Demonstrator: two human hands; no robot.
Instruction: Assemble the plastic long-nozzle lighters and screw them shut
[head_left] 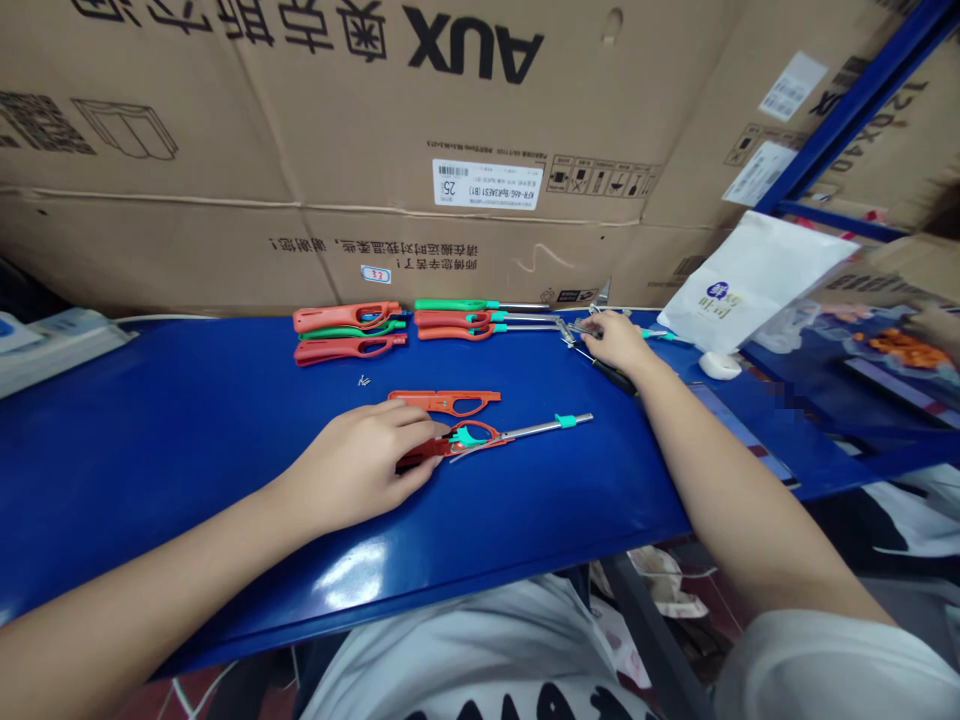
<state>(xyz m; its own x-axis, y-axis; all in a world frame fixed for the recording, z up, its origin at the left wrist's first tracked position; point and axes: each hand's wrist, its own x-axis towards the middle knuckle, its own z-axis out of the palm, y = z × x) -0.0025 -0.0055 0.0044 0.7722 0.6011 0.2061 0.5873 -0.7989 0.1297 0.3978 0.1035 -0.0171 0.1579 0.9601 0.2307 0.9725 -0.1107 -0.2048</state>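
Note:
My left hand (375, 462) lies on the blue table with its fingers wrapped round the handle of an opened orange stick lighter (480, 437). The lighter's long metal barrel points right, with a teal piece near its tip. Just behind it rests a loose orange handle half (454, 402). My right hand (616, 342) is at the back of the table, its fingers pinched together over small metal parts (574, 328). What they grip is too small to make out. A screwdriver with a black handle (616, 378) lies beneath and beside that hand.
Stick lighters with red and green handles (457, 322) lie in a row at the back, beside several handle shells (349, 345). Small screws (364, 380) lie nearby. A large cardboard box (337, 150) walls off the back. A white bag (750, 280) stands right.

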